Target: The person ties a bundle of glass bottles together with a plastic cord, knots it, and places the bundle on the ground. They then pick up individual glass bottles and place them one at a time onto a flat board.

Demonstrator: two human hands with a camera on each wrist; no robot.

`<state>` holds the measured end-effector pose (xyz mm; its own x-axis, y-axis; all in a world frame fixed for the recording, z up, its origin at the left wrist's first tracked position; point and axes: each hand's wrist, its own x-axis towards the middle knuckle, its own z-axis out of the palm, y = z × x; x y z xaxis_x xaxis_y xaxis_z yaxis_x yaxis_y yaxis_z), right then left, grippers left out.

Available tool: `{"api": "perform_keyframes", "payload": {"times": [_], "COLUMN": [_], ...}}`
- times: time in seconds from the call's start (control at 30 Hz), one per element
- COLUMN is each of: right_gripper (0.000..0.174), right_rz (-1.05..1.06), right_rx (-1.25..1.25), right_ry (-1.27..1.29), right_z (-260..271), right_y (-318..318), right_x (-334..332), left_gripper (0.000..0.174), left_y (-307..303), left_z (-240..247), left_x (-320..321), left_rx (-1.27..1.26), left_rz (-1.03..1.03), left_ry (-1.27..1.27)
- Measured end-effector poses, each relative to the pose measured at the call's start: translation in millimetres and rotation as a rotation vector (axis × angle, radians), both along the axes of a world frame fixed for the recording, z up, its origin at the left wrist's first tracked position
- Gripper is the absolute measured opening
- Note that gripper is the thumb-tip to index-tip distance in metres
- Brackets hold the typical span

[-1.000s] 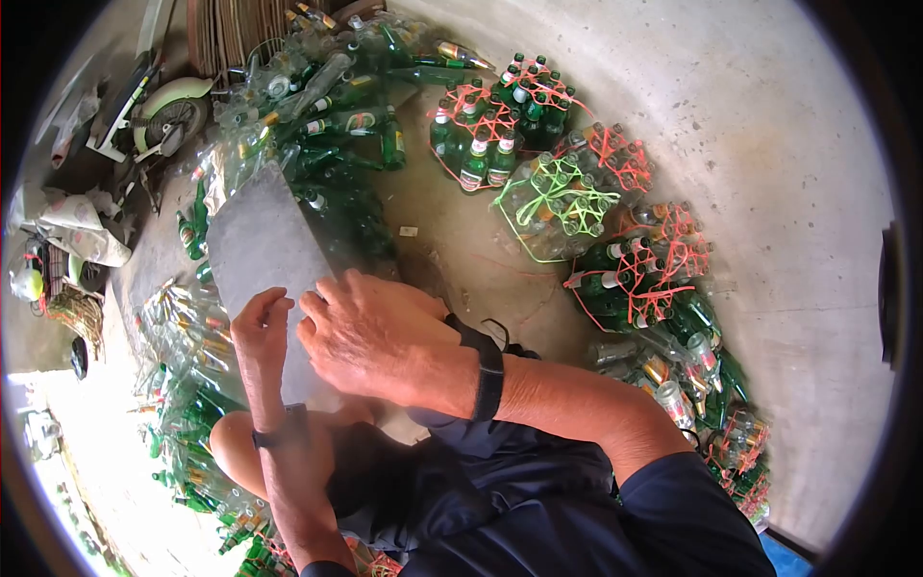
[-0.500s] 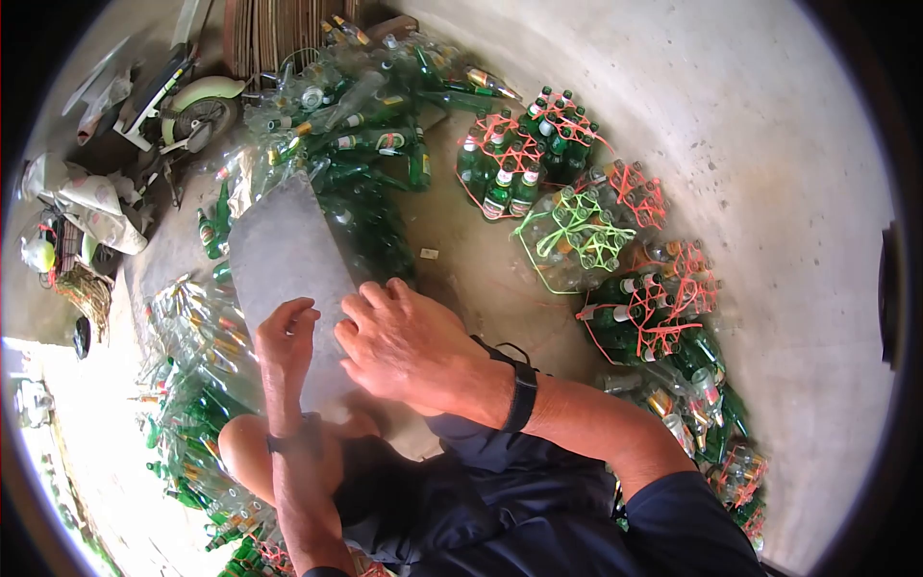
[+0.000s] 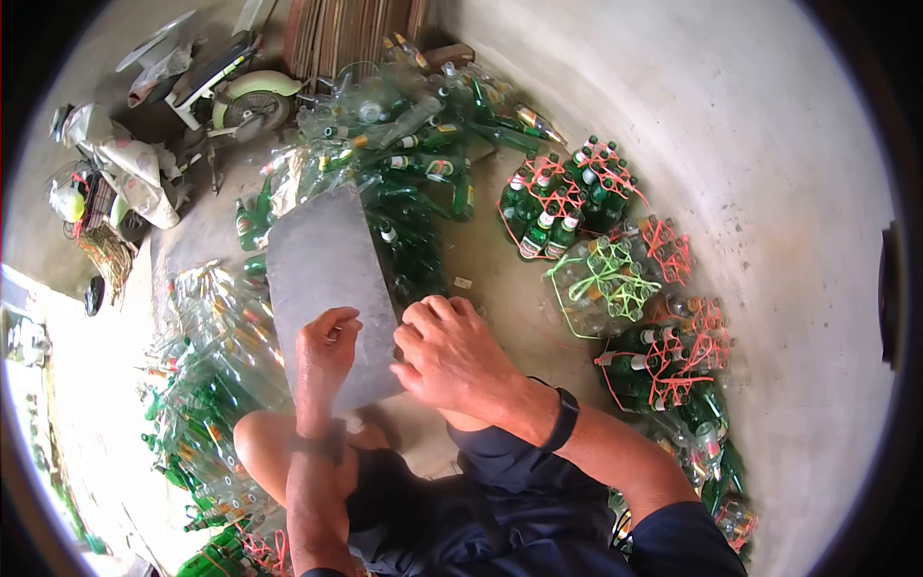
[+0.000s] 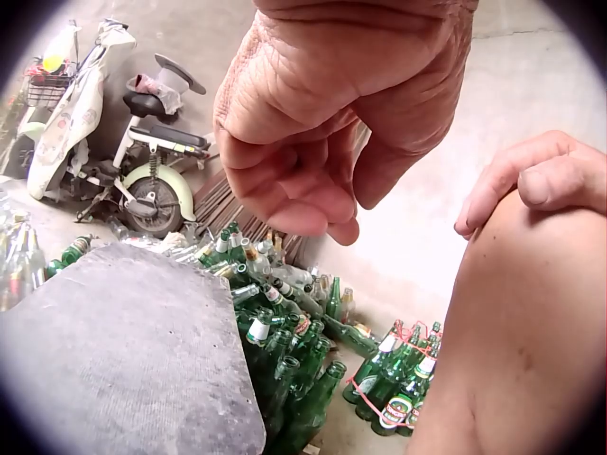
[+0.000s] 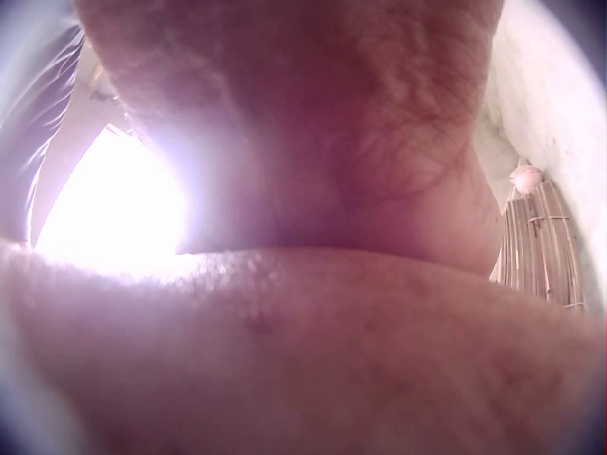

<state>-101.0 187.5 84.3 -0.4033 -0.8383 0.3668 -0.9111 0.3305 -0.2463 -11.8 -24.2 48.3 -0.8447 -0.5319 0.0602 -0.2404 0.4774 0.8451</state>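
My left hand (image 3: 327, 354) hovers over the near part of a flat grey board (image 3: 322, 255), its fingers loosely curled with nothing in them. The left wrist view shows that hand (image 4: 332, 114) from below, the thumb apart from the bent fingers. To the right, my right hand (image 3: 450, 358) lies on the bare right knee (image 4: 522, 313), fingers relaxed over it and holding nothing. Skin of the hand and knee fills most of the right wrist view. Nearest beyond the hands, a heap of loose green bottles (image 3: 413, 255) lies along the board's far right edge.
Bottle bundles tied with red string (image 3: 548, 207) and one with green string (image 3: 611, 279) stand along the right wall. Clear bottles (image 3: 216, 327) pile up on the left. A parked scooter (image 3: 255, 106) and stacked wooden slats (image 3: 351, 38) are at the back.
The head view has turned, so the whole scene shifts right and down in the picture. Both hands keep nearly the same pose, the right one staying on the knee.
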Motion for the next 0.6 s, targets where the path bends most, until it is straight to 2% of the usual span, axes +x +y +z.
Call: {"api": "perform_keyframes", "payload": {"times": [0.13, 0.27, 0.6], "right_gripper": [0.03, 0.03, 0.029], "right_rz": [-0.034, -0.006, -0.03], "right_rx": [0.01, -0.039, -0.069], "right_ry": [-0.091, -0.022, -0.067], "right_z": [1, 5, 4], "right_y": [1, 2, 3], "right_x": [-1, -4, -6], "left_gripper": [0.019, 0.018, 0.019], "left_y": [3, -3, -2], "left_z": [6, -5, -3], "left_x": [1, 2, 4], "left_rx": [-0.012, -0.034, -0.047], "left_rz": [0.044, 0.011, 0.027], "left_ry": [-0.04, 0.027, 0.019]}}
